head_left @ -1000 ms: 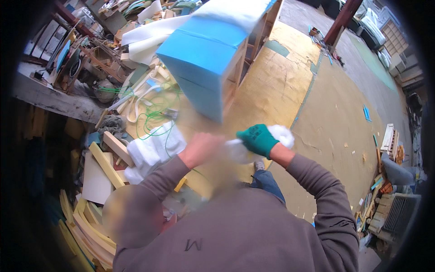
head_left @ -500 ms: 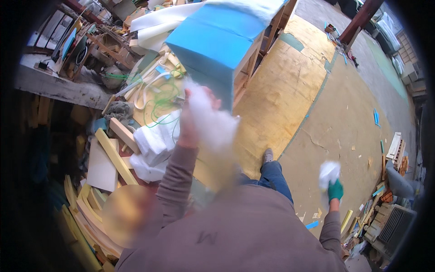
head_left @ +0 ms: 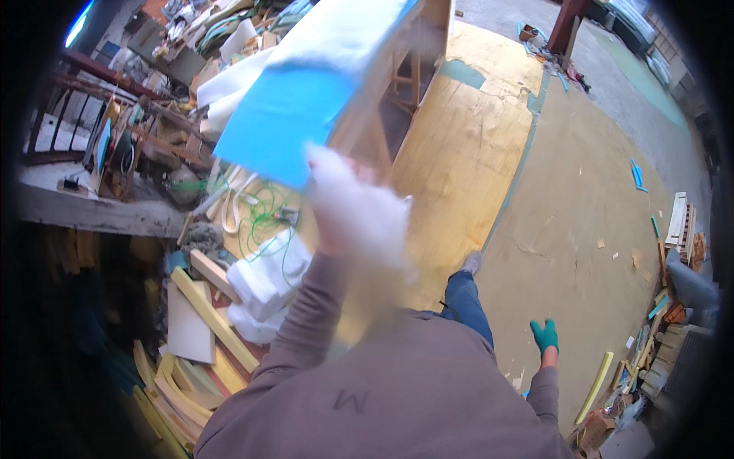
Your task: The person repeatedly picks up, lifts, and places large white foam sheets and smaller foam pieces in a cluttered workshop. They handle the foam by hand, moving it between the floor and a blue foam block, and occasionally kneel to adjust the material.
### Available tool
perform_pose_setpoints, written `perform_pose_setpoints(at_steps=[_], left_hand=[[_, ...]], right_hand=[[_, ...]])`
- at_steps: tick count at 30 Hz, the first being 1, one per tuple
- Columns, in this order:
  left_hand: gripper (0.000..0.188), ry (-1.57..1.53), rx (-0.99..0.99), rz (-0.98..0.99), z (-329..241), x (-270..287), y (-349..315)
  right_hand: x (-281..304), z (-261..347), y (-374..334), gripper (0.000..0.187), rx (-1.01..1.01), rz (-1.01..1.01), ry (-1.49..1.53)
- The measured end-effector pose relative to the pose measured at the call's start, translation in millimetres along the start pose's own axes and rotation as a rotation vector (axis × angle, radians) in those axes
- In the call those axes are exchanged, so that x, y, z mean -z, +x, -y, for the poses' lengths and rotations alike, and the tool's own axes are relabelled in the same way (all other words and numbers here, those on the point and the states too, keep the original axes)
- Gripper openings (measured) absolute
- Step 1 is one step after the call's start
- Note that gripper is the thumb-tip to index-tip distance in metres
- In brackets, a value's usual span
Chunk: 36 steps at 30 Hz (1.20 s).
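Note:
My left hand [head_left: 330,233], bare and blurred, is closed on a tuft of white fluffy wadding [head_left: 359,206] in front of me. It is close to the corner of a wooden frame [head_left: 424,61] covered with a blue foam sheet [head_left: 287,111]. A layer of white wadding [head_left: 336,34] lies on the far part of that blue top. Out to the right, my right hand [head_left: 545,336] wears a green glove. Its fingers are spread and nothing shows in them.
White foam blocks [head_left: 267,279] and yellow foam strips [head_left: 214,317] are piled at the left. Green cord [head_left: 260,222] lies tangled on the boards. A tan sheet [head_left: 581,199] covers the floor at right, bordered by scraps and a red post [head_left: 569,30].
The white tuft that was in my right hand is gone from it, and the fingers have spread. The blue-covered frame now sits farther left in view. My left hand still holds its wadding.

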<state>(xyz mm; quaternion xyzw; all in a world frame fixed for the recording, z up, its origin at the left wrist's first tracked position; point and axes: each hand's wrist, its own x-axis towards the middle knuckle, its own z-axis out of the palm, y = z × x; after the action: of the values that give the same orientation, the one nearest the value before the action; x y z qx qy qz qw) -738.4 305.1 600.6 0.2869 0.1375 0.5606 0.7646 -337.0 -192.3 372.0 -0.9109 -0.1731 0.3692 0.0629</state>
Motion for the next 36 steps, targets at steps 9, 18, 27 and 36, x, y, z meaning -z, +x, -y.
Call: perform_pose_setpoints(at_steps=[9, 18, 27, 36], left_hand=[[0.048, 0.608, 0.057, -0.233, 171.6, -131.9, 101.6], [0.059, 1.380, 0.111, 0.055, 219.6, -183.0, 223.8], [0.054, 0.726, 0.546, 0.146, 340.6, -141.9, 450.6], [0.029, 0.677, 0.484, 0.149, 407.9, -191.7, 686.9]], right_hand=[[128.2, 385.7, 25.2, 0.089, 1.186, 0.504, 0.744], [220.3, 468.8, 151.8, 0.037, 0.772, 0.376, 1.091], [343.6, 590.7, 344.4, 0.038, 0.661, 0.513, 1.208], [472.7, 710.3, 491.0, 0.061, 0.431, 0.550, 1.254]])
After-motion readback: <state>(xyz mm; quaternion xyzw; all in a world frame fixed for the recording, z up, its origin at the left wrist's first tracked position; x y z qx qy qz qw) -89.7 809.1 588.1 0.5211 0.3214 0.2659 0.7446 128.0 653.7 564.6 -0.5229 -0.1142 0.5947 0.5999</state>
